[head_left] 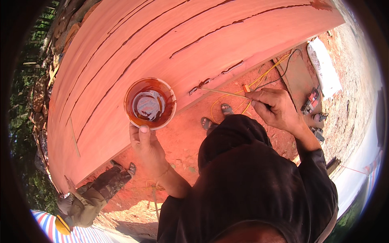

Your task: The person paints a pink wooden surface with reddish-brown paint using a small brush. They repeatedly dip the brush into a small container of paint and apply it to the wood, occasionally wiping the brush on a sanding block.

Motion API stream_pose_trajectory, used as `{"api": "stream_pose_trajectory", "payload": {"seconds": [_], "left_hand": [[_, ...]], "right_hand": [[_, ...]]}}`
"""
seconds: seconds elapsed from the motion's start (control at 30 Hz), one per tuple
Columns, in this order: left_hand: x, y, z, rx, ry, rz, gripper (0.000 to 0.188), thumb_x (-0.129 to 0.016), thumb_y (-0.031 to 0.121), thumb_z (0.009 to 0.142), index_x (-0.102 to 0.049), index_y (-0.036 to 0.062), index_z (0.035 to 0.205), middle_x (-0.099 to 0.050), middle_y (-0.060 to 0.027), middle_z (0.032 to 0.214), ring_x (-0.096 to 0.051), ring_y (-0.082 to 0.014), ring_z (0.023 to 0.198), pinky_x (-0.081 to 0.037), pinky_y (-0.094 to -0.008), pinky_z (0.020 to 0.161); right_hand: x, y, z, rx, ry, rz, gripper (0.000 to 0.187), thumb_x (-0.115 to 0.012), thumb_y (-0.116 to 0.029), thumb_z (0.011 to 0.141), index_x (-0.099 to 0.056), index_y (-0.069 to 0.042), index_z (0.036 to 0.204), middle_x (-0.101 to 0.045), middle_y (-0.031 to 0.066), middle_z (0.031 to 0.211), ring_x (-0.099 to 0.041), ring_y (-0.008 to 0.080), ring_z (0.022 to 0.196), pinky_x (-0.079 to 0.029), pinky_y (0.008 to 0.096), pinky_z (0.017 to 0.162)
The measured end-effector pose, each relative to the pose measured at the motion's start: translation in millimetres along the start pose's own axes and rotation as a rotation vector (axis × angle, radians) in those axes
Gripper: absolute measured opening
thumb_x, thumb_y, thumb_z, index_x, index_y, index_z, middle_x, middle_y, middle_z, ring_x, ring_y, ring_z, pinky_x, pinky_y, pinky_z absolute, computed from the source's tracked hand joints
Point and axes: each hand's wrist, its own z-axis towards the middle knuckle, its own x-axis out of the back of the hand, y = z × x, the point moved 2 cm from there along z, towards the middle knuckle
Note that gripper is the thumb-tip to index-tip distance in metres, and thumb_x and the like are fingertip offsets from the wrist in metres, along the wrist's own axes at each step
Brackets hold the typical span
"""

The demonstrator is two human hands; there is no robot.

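My left hand [150, 153] holds a round tub [165, 88] by its near rim, thumb on the edge. Dark reddish-brown liquid [148, 106] shines in the bottom of it. A thin pale stick [225, 92] is pinched between the fingers of my right hand [277, 108]. Its dark, wet far end meets a short dark streak [197, 86] near the close edge of a large reddish wooden panel [121, 54]. Several long dark lines run along the panel's face, roughly side by side. The tub is over the panel's near edge.
At lower left, another person [91, 200] has a hand on the panel's edge. Yellow cables [267, 73] cross the reddish ground. A red-and-black power tool [311, 101] and a white sack [324, 67] lie to the right. A loose thin stick [74, 137] rests on the panel.
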Motion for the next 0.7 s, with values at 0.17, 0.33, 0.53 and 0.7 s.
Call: {"api": "stream_pose_trajectory", "payload": {"seconds": [0.17,0.33,0.53,0.7], "left_hand": [[-1.9,-3.0,2.7,0.04,0.007,-0.02,0.059,-0.075,0.021,0.094,-0.051,-0.0075,0.139,-0.063,-0.0154,0.131,-0.063,-0.022,0.119,-0.05,-0.0401,0.106],[1.8,-10.2,19.8,0.06,0.054,-0.046,0.068,-0.078,0.012,0.092,-0.044,-0.0073,0.147,-0.062,-0.0122,0.132,-0.059,-0.0179,0.122,-0.048,-0.0334,0.107],[-0.4,-17.1,34.2,0.092,-0.071,-0.09,0.07,-0.077,0.013,0.093,-0.042,-0.0064,0.15,-0.059,-0.0126,0.139,-0.057,-0.0191,0.126,-0.046,-0.036,0.11],[2.7,-18.6,32.1,0.074,-0.039,-0.075,0.07,-0.078,0.012,0.093,-0.042,-0.0071,0.15,-0.06,-0.0104,0.135,-0.058,-0.0182,0.125,-0.049,-0.0337,0.106]], "right_hand": [[2.7,2.8,0.6,-0.048,-0.048,-0.039,0.02,-0.066,-0.003,0.089,-0.075,0.0,0.107,-0.066,0.016,0.075,-0.067,0.032,0.065,-0.053,0.0377,0.06],[-6.1,11.0,20.2,-0.022,0.017,-0.001,0.025,-0.061,0.002,0.093,-0.072,0.008,0.115,-0.072,0.0198,0.088,-0.069,0.0244,0.077,-0.053,0.0344,0.071],[-4.3,33.1,42.7,-0.034,-0.114,-0.098,0.028,-0.057,-0.002,0.098,-0.07,0.01,0.119,-0.074,0.0242,0.097,-0.071,0.0271,0.085,-0.054,0.036,0.076],[-7.6,29.1,50.7,0.017,-0.168,-0.102,0.027,-0.058,-0.002,0.098,-0.07,0.011,0.118,-0.074,0.0251,0.098,-0.071,0.0291,0.084,-0.054,0.0366,0.076]]}}
